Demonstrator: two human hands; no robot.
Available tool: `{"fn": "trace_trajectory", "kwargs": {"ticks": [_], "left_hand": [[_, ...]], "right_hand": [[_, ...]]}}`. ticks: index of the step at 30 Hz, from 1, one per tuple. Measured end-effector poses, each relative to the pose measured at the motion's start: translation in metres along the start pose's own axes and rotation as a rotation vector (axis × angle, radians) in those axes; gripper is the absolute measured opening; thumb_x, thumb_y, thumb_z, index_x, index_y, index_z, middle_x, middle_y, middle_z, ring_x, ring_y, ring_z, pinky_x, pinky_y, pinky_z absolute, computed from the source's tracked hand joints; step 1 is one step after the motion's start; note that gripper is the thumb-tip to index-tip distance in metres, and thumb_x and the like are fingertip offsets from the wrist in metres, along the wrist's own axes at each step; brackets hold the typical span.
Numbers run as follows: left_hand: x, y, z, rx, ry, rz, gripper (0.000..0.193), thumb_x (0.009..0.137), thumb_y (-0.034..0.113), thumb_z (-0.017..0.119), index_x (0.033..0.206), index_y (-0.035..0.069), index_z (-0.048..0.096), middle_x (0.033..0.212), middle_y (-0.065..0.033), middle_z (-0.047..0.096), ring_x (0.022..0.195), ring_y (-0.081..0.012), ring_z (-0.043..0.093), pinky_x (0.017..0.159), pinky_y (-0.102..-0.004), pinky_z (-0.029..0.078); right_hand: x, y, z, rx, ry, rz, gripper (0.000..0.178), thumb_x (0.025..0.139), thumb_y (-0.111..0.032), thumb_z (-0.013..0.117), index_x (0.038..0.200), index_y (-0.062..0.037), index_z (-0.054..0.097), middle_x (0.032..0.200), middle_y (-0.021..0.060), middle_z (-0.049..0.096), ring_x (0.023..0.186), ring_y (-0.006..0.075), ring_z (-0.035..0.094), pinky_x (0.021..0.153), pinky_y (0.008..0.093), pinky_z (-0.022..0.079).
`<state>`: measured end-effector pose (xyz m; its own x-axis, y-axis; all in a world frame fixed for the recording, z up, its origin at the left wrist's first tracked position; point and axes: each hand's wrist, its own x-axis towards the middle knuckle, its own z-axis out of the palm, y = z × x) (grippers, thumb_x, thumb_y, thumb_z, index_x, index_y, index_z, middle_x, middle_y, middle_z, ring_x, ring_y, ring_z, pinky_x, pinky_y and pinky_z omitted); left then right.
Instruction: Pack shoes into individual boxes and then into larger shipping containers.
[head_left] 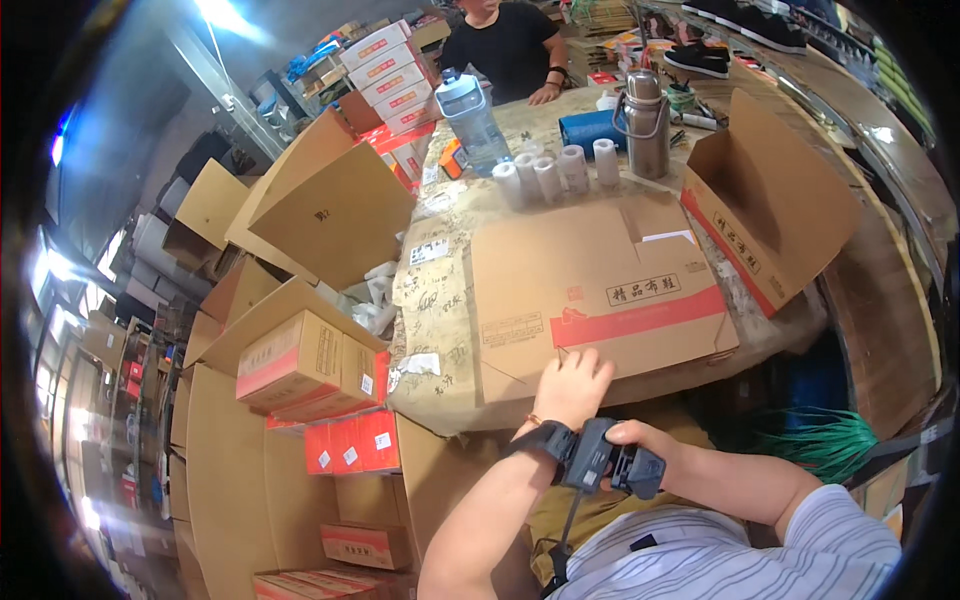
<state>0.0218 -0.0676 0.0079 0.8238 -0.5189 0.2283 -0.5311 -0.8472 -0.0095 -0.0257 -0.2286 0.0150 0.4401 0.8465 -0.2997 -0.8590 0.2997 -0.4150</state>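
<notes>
My left hand point(574, 386) rests at the near edge of a flattened cardboard carton point(520, 280), fingers slightly bent and apart, touching the board. The carton is brown with a red band and dark print, and lies flat on the table. A black camera-like device point(590, 458) is strapped round my left wrist. My right hand point(645, 445) grips this wrist device with the thumb on top; its other fingers are mostly hidden behind it.
On the cloth-covered table point(430, 310) stand a water jug point(472, 120), several white rolls point(573, 168) and a steel flask point(647, 130). An open carton point(770, 210) is at right. Shoe boxes point(300, 365) fill a large carton at left. Across the table stands a person point(500, 50).
</notes>
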Motion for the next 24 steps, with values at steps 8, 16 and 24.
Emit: {"fn": "trace_trajectory", "kwargs": {"ticks": [8, 16, 24], "left_hand": [[-0.02, 0.001, 0.0, -0.692, -0.18, -0.163, 0.039, 0.082, 0.0, 0.051, 0.12, 0.007, 0.051, 0.109, -0.0148, 0.054, 0.097, -0.0294, 0.059, 0.083, -0.0363, 0.049], [-0.008, 0.031, -0.02, -1.344, -0.236, -0.499, 0.028, 0.091, 0.0, 0.041, 0.115, 0.004, 0.054, 0.098, -0.0078, 0.058, 0.084, -0.0136, 0.057, 0.079, -0.0272, 0.048], [-0.02, 0.035, -0.026, -0.933, -0.081, -0.293, 0.03, 0.083, 0.001, 0.049, 0.112, 0.004, 0.053, 0.098, -0.0153, 0.057, 0.09, -0.0269, 0.059, 0.078, -0.0341, 0.049]], "right_hand": [[-0.007, -0.001, 0.005, -0.089, -0.064, -0.036, 0.045, 0.074, -0.031, 0.067, 0.102, 0.003, 0.058, 0.084, 0.0108, 0.065, 0.071, 0.0164, 0.064, 0.063, 0.0278, 0.054], [-0.007, -0.015, -0.017, -0.696, -0.349, 0.026, 0.07, 0.061, -0.013, 0.079, 0.125, 0.0016, 0.053, 0.107, 0.007, 0.062, 0.097, 0.0116, 0.057, 0.088, 0.0247, 0.043], [-0.041, -0.001, 0.011, -0.145, -0.187, 0.082, 0.041, 0.072, -0.012, 0.068, 0.11, -0.0001, 0.056, 0.089, 0.0082, 0.062, 0.083, 0.016, 0.06, 0.074, 0.0302, 0.049]]}}
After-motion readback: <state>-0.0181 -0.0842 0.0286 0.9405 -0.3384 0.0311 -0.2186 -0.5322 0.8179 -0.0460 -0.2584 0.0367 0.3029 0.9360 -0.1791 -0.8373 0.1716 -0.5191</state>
